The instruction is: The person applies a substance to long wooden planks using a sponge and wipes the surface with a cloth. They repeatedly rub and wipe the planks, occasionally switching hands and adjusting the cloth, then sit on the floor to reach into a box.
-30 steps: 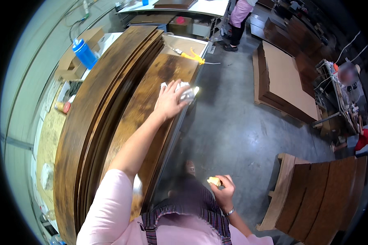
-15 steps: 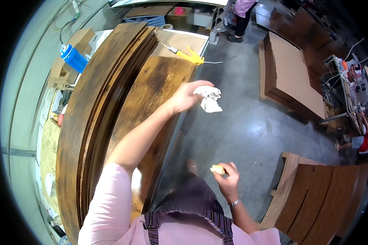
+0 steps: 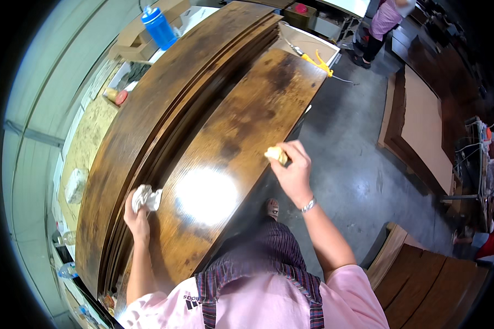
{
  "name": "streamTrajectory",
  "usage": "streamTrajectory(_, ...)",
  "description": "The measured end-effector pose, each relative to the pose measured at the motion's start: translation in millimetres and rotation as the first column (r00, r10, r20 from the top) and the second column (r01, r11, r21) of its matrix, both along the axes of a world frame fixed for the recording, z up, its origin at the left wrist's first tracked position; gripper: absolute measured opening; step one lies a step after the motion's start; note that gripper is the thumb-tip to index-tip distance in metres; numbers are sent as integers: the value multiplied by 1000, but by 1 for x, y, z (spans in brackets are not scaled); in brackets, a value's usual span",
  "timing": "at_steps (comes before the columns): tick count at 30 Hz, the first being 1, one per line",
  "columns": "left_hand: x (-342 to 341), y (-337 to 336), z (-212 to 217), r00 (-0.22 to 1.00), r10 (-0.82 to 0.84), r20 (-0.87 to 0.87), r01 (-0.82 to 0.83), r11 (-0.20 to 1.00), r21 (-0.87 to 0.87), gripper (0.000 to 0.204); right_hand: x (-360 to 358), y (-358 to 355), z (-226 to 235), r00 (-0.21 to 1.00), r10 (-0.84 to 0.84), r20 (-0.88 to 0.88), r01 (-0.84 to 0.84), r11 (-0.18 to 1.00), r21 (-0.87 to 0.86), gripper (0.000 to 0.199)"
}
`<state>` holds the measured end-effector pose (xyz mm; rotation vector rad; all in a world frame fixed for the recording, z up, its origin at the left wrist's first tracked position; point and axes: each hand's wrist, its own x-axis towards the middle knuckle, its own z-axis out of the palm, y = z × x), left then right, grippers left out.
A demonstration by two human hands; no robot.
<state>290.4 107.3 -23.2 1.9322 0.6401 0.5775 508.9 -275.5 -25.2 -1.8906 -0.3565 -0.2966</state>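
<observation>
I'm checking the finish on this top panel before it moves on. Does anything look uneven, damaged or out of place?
The top wooden panel looks blotchy: dark patches near its far end and middle, lighter brown elsewhere. The bright spot is glare. The left hand holds a white rag at its left edge; the right hand presses a yellowish pad near its right edge. No spill or breakage shows.

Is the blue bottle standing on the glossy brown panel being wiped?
No, the blue bottle stands off the brown panel, on the light bench beyond the stacked boards at upper left.

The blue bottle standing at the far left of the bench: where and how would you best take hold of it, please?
Probably round the blue bottle's straight body, below the darker cap, coming in from the side: it stands upright, and the stained wooden panels crowd its right, so approach from its left.
</observation>
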Motion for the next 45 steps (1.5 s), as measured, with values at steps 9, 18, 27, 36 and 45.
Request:
streamTrajectory(9,-183,38,-10,999,50,9,-51,991,120,46,-154,43,6,952,268,150,-258,962,-86,20)
streamTrajectory(18,-249,63,-18,1000,4,-17,-2,992,126,48,-226,87,-6,990,105,92,-95,990,-103,20)
streamTrajectory(27,-245,60,-8,997,-17,-69,32,976,217,47,-209,91,5,994,-98,57,104,988,-113,20)
streamTrajectory(36,-268,75,-13,997,-74,-31,79,981,178,45,-393,149,4,914,405,32,-402,913,-65,22)
streamTrajectory(45,-465,163,-18,977,183,-111,-169,978,121,49,-346,142,8,980,156,127,-135,978,-160,23)
